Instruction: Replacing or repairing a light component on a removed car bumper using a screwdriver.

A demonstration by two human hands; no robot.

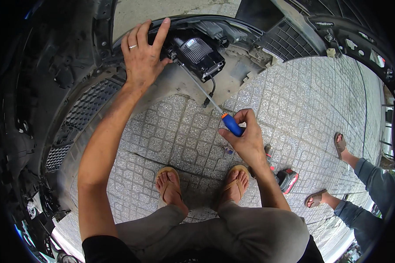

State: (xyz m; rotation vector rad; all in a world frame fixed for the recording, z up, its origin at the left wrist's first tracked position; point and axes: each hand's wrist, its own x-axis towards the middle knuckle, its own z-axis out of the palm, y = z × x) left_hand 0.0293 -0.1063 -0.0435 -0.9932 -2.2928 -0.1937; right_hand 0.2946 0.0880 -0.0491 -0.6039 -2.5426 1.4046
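Observation:
My right hand (251, 144) grips a screwdriver (232, 124) by its blue handle with an orange collar. Its long metal shaft slants up and left, and the tip meets a fixing beside a black finned unit (201, 57), which looks like a lamp. That unit sits in a large black car bumper (245, 27), and a short cable with a plug hangs from it. Fingers spread, my left hand (142, 59) rests on the bumper's edge left of the unit, its thumb close to the screwdriver tip. What lies under the left palm is hidden.
A cordless drill (287, 180) with a red and black battery lies on the paving right of my feet, partly behind my forearm. A small blue-and-white item (228, 150) lies nearby. Another person's sandalled feet (315, 199) stand at the right. Honeycomb grille (90, 103) curves along the left.

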